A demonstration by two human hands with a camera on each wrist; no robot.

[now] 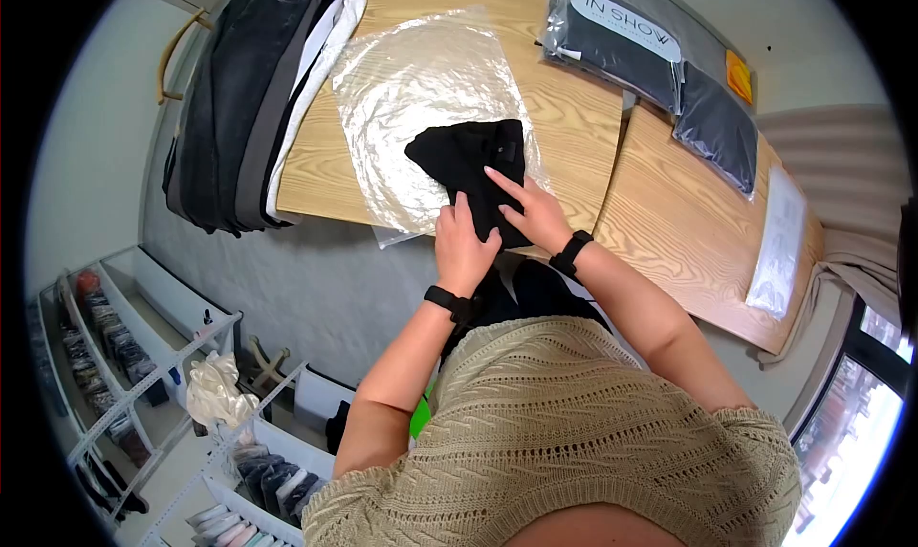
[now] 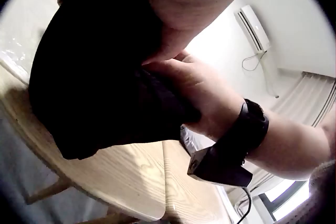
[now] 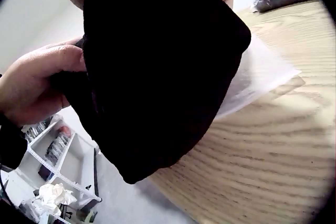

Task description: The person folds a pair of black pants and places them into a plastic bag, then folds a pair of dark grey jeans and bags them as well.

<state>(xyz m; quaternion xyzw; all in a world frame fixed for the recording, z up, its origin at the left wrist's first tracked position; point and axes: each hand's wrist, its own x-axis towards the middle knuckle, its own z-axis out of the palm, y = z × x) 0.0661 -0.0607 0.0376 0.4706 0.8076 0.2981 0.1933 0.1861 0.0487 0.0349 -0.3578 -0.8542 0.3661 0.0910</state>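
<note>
A folded black garment (image 1: 478, 160) is held over a clear plastic bag (image 1: 382, 98) at the table's near edge. The left hand (image 1: 465, 246) grips its lower left side. On its right side, the right hand (image 1: 537, 217) pinches the cloth, index finger stretched across it. In the left wrist view the black cloth (image 2: 100, 71) fills the middle, with the right hand (image 2: 194, 85) gripping it from the right. The right wrist view shows the cloth (image 3: 163, 77) hanging in a point, the left hand (image 3: 39, 77) holding its edge.
Dark clothes (image 1: 239, 98) are piled at the table's left. Packaged dark garments (image 1: 622, 50) lie at the back right, with a flat clear packet (image 1: 779, 241) farther right. White shelving (image 1: 124, 356) with packed items stands at lower left.
</note>
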